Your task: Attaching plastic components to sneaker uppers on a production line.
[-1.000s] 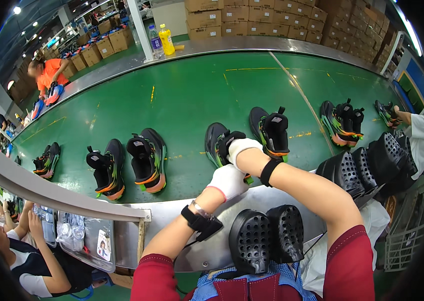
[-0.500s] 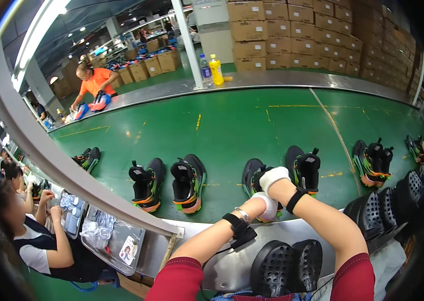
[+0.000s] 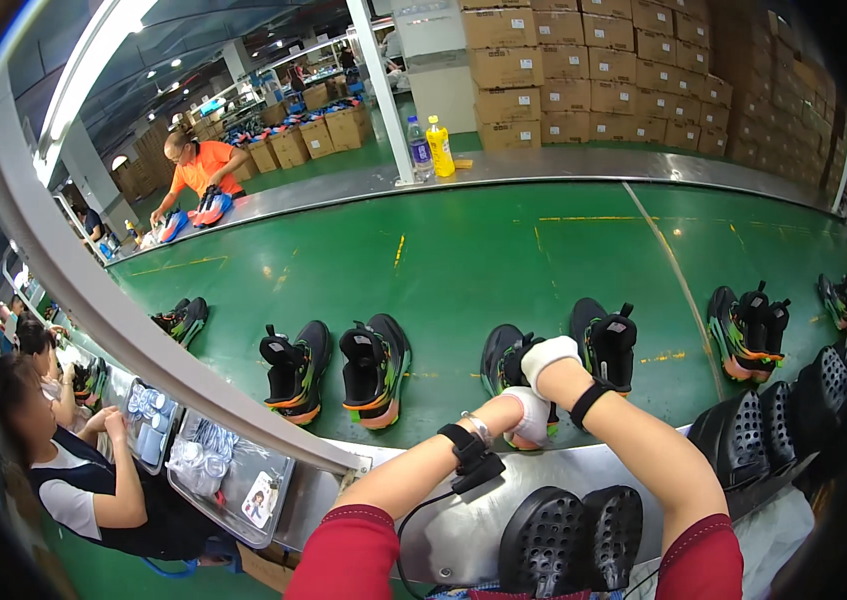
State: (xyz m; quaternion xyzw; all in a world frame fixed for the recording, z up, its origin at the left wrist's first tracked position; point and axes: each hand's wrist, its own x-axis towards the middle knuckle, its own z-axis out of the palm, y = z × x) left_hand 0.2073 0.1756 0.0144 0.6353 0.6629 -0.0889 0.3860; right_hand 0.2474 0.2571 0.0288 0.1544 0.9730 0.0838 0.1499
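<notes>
A black sneaker (image 3: pixel 503 350) with green and orange trim stands on the green belt in front of me, its toe pointing away. My left hand (image 3: pixel 529 416), in a pale glove or finger covers, grips it at the heel. Over the collar and tongue lies my right hand (image 3: pixel 549 361), white-covered and closed on the shoe. Both hands hide the sneaker's back half, and most fingertips are out of sight. Just to the right stands a matching sneaker (image 3: pixel 607 345), which neither hand holds.
A pair of sneakers (image 3: pixel 375 370) stands left on the belt (image 3: pixel 463 250), another pair (image 3: pixel 743 330) right. Black perforated shoe lasts (image 3: pixel 543 540) lie on the metal ledge before me. Trays (image 3: pixel 233 480) and a seated person (image 3: pixel 93 470) are at left; bottles (image 3: pixel 440 148) stand across.
Both hands stay on the same sneaker with almost no movement. The whole view has shifted slightly, and the far worker still bends over blue and orange shoes.
</notes>
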